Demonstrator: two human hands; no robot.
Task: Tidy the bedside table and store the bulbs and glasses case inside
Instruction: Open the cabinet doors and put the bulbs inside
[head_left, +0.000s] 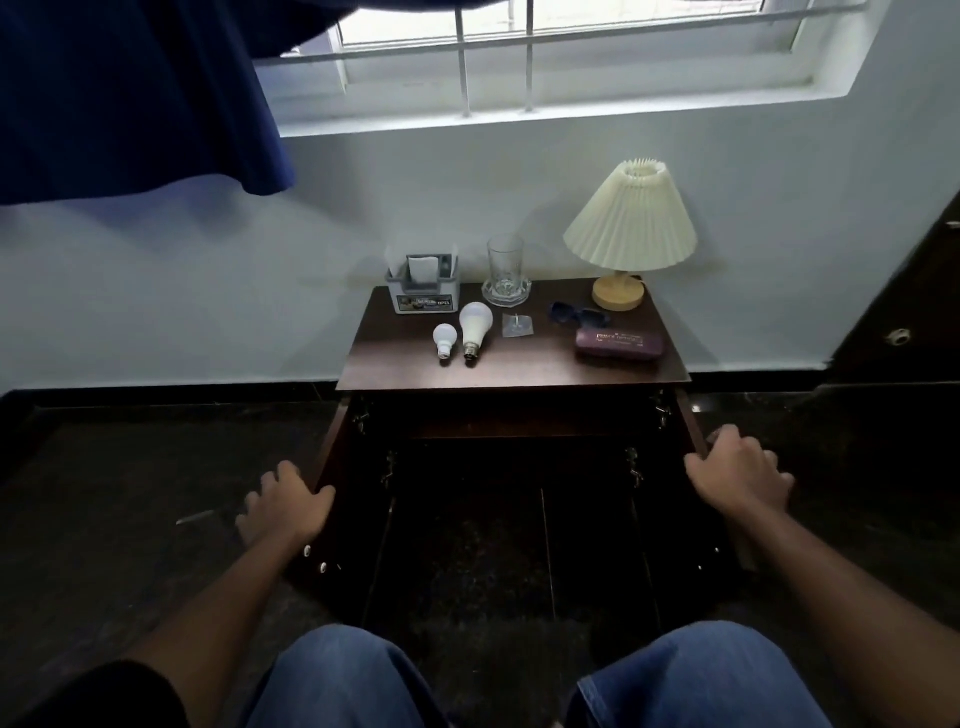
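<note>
Head view, looking down: a dark wooden bedside table (514, 371) stands at mid-frame against a pale wall, its two cabinet doors swung wide. The left door (332, 499) and right door (698, 467) are each held at the top edge by a hand. The left hand (288, 506), lower left of centre, curls over its door; the right hand (740, 475), lower right of centre, grips its own likewise. Neither carries anything else. The interior is in deep shadow, so its shelves cannot be made out.

On the tabletop, a pleated lamp (630, 228) stands at the upper right. A tissue holder (423, 283) and a glass (505, 270) on a clear dish sit along the back. The purple glasses case (618, 343) lies near the right front, dark sunglasses (576, 313) just behind it. The large bulb (475, 330) and small bulb (444, 340) lie side by side left of centre, a small clear packet (516, 325) to their right.

The doors look fully open; the step is best finished by easing them to rest, then lifting the bulbs one at a time by the globe.
</note>
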